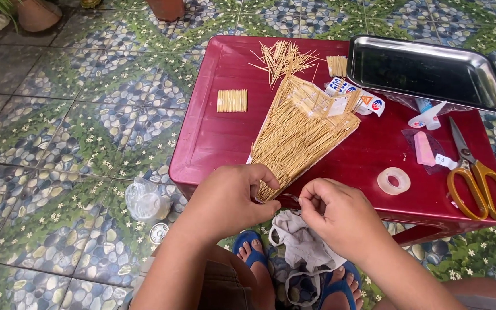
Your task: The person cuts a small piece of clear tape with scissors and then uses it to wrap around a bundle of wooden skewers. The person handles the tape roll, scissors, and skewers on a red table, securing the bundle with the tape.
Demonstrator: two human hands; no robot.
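Two bare hands meet at the near edge of the red tabletop [213, 138]. The left hand [231, 198] curls its fingers [265, 175] onto the narrow bottom tip of a fan-shaped panel of glued toothpicks [299, 132], which lies flat in the middle of the tabletop and widens away from the person. The right hand [334, 215] pinches its fingers [311, 201] closed just beside that tip; I cannot tell what they hold. Left of the panel lies a small square toothpick mat [232, 100], with loose toothpicks [282, 57] behind. Further right, a white, blue and red glue package [363, 97] lies beside the steel tray [489, 86], whose inside looks dark and bare. A tape roll [394, 181] and yellow-handled scissors [477, 178] lie rightmost.
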